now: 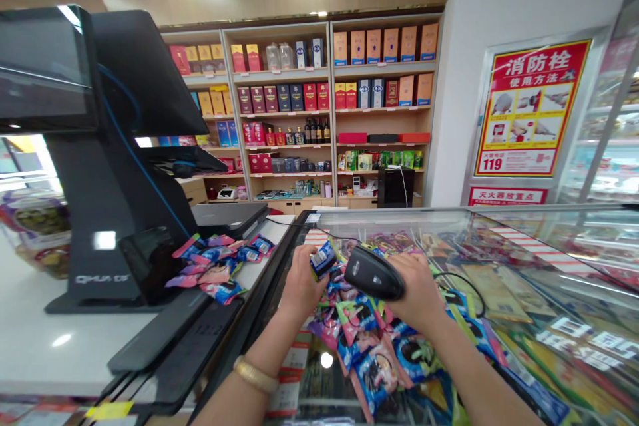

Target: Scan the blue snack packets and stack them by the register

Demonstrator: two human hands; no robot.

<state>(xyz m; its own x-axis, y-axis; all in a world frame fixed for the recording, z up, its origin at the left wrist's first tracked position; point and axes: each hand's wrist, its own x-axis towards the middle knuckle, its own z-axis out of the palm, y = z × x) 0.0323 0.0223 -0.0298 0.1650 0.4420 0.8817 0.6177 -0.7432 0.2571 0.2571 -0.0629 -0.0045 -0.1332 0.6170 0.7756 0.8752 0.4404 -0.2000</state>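
Two hands, well apart, both busy: left hand (302,286) pinching one small blue packet (323,258), right hand (417,286) wrapped round one black scanner (372,273)!
One bracelet (255,374) on the left arm, two piles in play: a big heap of packets (377,373) on the glass counter (257,309), a smaller pile (219,265) beside the black register (100,200), both too overlapped to count. Scanner's above the heap, long axis slanting upper left to lower right, left end pointing towards the pinched packet.
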